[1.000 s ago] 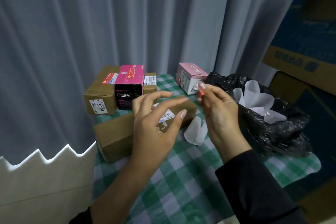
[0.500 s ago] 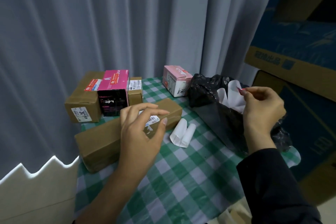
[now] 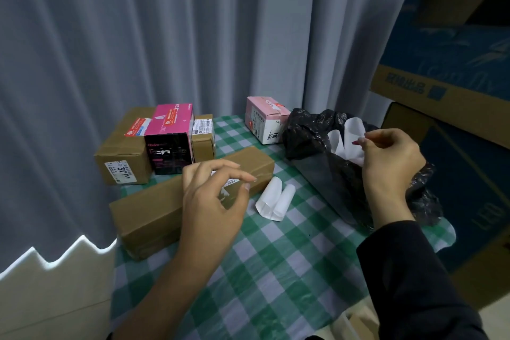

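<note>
- The left hand (image 3: 212, 201) hovers over the long brown parcel (image 3: 154, 210). Its fingers are loosely curled, with thumb and forefinger a little apart and nothing between them.
- Its fingertips are just above the white barcode label (image 3: 233, 181) on the parcel's top face; I cannot tell whether any of them touches it.
- The parcel lies slantwise on the green checked tablecloth (image 3: 276, 270), its far end pointing towards the black bin bag (image 3: 311, 135).
- The right hand (image 3: 392, 157), in a dark sleeve, is at the bag's mouth with its fingers bunched and curled inward.
- Its fingertips (image 3: 360, 142) meet the edge of the white paper sheets (image 3: 353, 130) that stand up out of the bag. Whether they pinch a sheet or some small scrap cannot be made out.
- A curled slip of white paper (image 3: 273, 199) lies on the cloth between the parcel and the bag, touching neither hand.
- At the back, against the grey curtain (image 3: 193, 36), a magenta box (image 3: 171, 121) sits on a black one, between a brown carton (image 3: 121, 152) and a small brown box (image 3: 202, 143).
- A pale pink box (image 3: 265, 119) stands just beside the bag.
</note>
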